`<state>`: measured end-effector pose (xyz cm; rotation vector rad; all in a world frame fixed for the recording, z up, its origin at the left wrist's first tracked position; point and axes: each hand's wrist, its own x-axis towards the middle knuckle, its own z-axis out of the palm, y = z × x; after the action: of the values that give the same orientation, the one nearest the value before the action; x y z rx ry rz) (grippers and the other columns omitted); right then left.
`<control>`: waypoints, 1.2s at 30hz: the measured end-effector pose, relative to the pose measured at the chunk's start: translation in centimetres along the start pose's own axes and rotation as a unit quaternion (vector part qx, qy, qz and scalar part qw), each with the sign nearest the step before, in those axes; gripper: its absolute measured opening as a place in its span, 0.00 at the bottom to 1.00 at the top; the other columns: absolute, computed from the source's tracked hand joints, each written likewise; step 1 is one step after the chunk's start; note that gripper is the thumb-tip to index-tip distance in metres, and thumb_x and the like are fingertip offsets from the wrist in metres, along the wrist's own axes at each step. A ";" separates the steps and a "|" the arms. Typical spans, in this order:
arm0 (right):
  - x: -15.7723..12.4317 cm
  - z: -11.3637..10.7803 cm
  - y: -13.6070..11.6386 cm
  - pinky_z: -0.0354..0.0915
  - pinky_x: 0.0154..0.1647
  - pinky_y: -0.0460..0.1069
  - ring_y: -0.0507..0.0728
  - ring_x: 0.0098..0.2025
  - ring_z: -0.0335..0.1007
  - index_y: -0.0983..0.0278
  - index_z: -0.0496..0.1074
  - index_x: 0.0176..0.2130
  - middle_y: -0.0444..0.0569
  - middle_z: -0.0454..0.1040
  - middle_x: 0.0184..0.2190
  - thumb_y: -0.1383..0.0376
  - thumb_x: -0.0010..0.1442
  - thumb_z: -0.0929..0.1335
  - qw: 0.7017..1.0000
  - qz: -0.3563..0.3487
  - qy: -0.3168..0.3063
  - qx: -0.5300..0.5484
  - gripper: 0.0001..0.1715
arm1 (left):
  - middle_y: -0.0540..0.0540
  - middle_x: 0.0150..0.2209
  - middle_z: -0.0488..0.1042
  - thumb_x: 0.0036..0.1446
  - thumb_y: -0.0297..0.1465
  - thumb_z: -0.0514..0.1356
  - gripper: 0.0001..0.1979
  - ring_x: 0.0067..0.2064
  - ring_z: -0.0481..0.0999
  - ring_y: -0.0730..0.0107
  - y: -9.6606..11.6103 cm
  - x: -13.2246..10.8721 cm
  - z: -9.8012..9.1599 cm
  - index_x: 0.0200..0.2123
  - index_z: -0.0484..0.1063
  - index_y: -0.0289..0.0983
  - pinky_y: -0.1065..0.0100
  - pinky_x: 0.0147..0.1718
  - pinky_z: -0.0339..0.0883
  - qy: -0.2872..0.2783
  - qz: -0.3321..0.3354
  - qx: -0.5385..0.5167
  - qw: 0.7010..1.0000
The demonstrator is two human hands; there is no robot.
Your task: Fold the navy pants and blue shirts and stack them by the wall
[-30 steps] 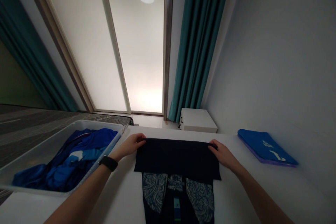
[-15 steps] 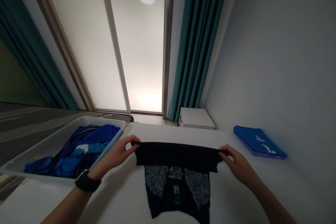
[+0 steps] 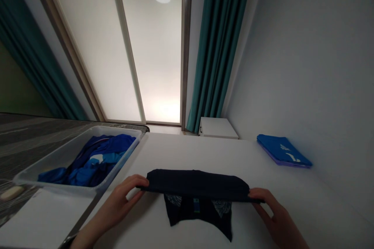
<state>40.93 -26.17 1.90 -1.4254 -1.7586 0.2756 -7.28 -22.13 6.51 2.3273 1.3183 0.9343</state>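
A dark navy garment (image 3: 195,184) lies on the white table (image 3: 201,149), its far part folded over toward me in a wide band. Below the band, small paisley-patterned panels and a teal label show, above a curved near edge. My left hand (image 3: 121,200) pinches the left end of the folded band between thumb and fingers. At the opposite end, my right hand (image 3: 271,210) grips the band the same way. The band's near edge looks raised above the lower layer. A dark watch on my left wrist is mostly cut off by the frame.
A clear plastic bin (image 3: 70,189) at left holds rumpled blue clothes (image 3: 99,159). Folded blue clothing (image 3: 284,149) lies at right by the wall. A white cabinet (image 3: 218,127) stands beyond the table, near a teal curtain (image 3: 220,54). A small pale oval object (image 3: 11,193) sits far left.
Both hands have come toward me, bringing the garment's far edge down over the rest. The paisley panels and label are now mostly covered.
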 end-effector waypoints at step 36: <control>-3.8 0.1 -2.5 0.70 0.43 0.51 0.59 0.44 0.72 0.58 0.71 0.37 0.50 0.74 0.40 0.64 0.58 0.66 0.966 -0.182 -0.030 -0.183 0.05 | 0.45 0.47 0.75 0.60 0.28 0.57 0.08 0.51 0.72 0.61 3.0 -4.4 1.8 0.43 0.72 0.41 0.65 0.49 0.68 -0.084 0.069 0.146 0.983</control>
<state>39.14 -30.35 1.63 -1.3125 -2.1599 -0.2158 -5.76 -27.31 5.16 2.6806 1.3142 0.5974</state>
